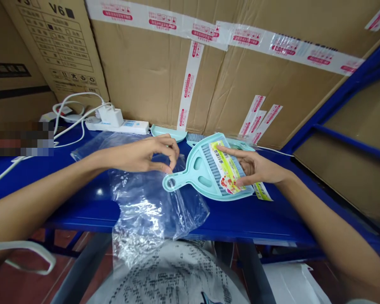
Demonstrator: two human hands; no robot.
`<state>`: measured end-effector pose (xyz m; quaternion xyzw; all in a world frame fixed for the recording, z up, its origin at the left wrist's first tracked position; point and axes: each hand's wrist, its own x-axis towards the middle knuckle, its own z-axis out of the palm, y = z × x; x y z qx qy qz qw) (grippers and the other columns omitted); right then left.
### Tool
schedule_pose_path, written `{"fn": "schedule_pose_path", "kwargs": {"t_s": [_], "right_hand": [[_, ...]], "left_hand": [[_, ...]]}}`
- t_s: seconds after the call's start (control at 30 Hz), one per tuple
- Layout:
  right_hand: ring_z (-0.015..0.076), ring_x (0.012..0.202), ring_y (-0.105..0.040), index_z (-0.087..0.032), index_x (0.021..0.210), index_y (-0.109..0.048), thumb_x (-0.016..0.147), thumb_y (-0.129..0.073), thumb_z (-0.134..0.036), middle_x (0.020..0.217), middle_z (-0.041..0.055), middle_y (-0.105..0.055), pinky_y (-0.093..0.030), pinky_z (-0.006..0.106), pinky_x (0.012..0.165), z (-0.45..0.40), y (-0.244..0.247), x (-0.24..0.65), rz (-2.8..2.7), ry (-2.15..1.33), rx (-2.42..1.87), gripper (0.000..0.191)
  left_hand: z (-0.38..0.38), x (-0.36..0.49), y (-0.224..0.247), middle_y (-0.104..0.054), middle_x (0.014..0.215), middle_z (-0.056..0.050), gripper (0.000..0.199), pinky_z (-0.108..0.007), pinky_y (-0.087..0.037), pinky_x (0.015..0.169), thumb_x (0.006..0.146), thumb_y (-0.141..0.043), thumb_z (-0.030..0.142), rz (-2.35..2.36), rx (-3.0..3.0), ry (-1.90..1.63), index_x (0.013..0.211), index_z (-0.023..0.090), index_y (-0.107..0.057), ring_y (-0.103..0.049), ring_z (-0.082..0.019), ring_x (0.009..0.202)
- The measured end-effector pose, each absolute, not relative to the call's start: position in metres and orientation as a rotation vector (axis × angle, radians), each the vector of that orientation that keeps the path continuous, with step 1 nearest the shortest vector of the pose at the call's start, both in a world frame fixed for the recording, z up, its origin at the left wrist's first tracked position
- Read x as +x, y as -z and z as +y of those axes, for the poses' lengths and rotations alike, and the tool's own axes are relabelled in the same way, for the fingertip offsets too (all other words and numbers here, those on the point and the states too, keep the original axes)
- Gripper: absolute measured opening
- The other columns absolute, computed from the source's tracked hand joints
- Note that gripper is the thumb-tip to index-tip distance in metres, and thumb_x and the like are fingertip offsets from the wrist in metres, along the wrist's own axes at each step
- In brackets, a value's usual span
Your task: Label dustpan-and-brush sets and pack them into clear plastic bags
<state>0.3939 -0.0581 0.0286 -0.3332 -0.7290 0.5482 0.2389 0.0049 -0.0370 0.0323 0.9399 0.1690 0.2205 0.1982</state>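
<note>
Resting across the printed label (232, 169), the right hand (258, 164) has its index finger and thumb spread well apart, touching the face of a pale-blue dustpan-and-brush set (199, 172) without closing around it! The set lies on the blue worktop (88, 204), its ring-ended handle pointing left, partly over a crumpled clear plastic bag (139, 211). Over at that ring, the left hand (148, 154) curls with thumb and forefinger almost together; whether they pinch anything, nobody could tell from here. Danger spots, then: slick film under the handle could let the set skid if it's pushed, and the bag, drooping over the front edge, could slide off or drag the set along if tugged. Sideways pressure from those spread fingers might crease the label, too.
</note>
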Motion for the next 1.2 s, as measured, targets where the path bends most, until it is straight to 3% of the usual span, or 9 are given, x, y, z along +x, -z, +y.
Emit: {"fn": "schedule_pose_path", "kwargs": {"t_s": [0.2,0.37,0.67,0.8,0.87,1.0,1.07,1.2], "right_hand": [[0.0255,0.12,-0.076,-0.037,0.163,-0.047,0.073,-0.095,-0.014,0.152,0.0074,-0.067,-0.067,0.037,0.096,-0.07,-0.026,0.377,-1.963,-1.63,-0.853,0.105],[0.0261,0.125,-0.073,-0.036,0.163,-0.046,0.074,-0.095,-0.015,0.151,0.0101,-0.067,-0.064,0.039,0.103,-0.084,-0.015,0.358,-1.961,-1.751,-0.787,0.104],[0.0271,0.127,-0.072,-0.044,0.167,-0.036,0.077,-0.095,-0.023,0.152,0.0051,-0.067,-0.062,0.045,0.105,-0.105,0.021,0.328,-1.824,-1.845,-0.757,0.11],[0.0279,0.129,-0.072,-0.045,0.168,-0.033,0.078,-0.095,-0.024,0.155,0.0051,-0.064,-0.062,0.046,0.106,-0.113,0.026,0.32,-1.798,-1.834,-0.752,0.112],[0.0277,0.128,-0.072,-0.044,0.169,-0.031,0.077,-0.096,-0.024,0.154,0.0059,-0.064,-0.062,0.045,0.105,-0.11,0.028,0.32,-1.78,-1.802,-0.77,0.114],[0.0278,0.122,-0.075,-0.039,0.172,-0.023,0.074,-0.098,-0.024,0.147,0.0084,-0.07,-0.064,0.046,0.105,-0.093,0.024,0.327,-1.665,-1.586,-0.854,0.124],[0.0294,0.124,-0.074,-0.038,0.172,-0.023,0.072,-0.099,-0.026,0.147,0.0084,-0.07,-0.062,0.05,0.108,-0.084,0.019,0.332,-1.589,-1.427,-0.879,0.127],[0.0321,0.135,-0.067,-0.04,0.172,-0.023,0.068,-0.101,-0.031,0.155,0.0077,-0.064,-0.056,0.054,0.117,-0.07,0.011,0.342,-1.532,-1.224,-0.867,0.13]], "left_hand": [[-0.039,0.018,-0.015,-0.059,0.137,-0.011,0.013,-0.046,-0.039,0.12,0.097,-0.076,0.036,0.428,2.654,-0.772,0.094,0.024,-0.08,-0.053,-0.028,0.137],[-0.044,0.025,-0.01,-0.057,0.137,-0.011,0.013,-0.048,-0.04,0.121,0.098,-0.075,0.036,0.416,2.611,-0.815,0.096,0.024,-0.079,-0.05,-0.029,0.14],[-0.051,0.033,-0.001,-0.057,0.138,-0.01,0.016,-0.047,-0.041,0.12,0.099,-0.074,0.039,0.474,2.608,-0.879,0.097,0.024,-0.079,-0.05,-0.029,0.14],[-0.05,0.033,-0.006,-0.062,0.137,-0.01,0.018,-0.047,-0.042,0.118,0.097,-0.076,0.042,0.501,2.608,-0.915,0.098,0.024,-0.08,-0.054,-0.029,0.136],[-0.042,0.025,-0.016,-0.068,0.131,-0.008,0.019,-0.046,-0.043,0.116,0.095,-0.078,0.042,0.606,2.505,-1.148,0.1,0.024,-0.079,-0.059,-0.027,0.129],[-0.011,-0.005,-0.033,-0.071,0.09,-0.002,0.011,-0.034,-0.05,0.087,0.09,-0.08,0.027,0.922,1.819,-1.782,0.09,0.018,-0.072,-0.063,-0.015,0.085],[0.0,-0.014,-0.034,-0.07,0.084,-0.003,0.01,-0.034,-0.05,0.079,0.088,-0.079,0.023,1.061,1.63,-1.654,0.087,0.017,-0.071,-0.063,-0.015,0.077],[0.001,-0.008,-0.021,-0.078,0.101,-0.013,0.031,-0.039,-0.06,0.077,0.099,-0.069,0.045,0.973,1.55,-1.115,0.101,0.014,-0.076,-0.074,-0.023,0.086]]}}
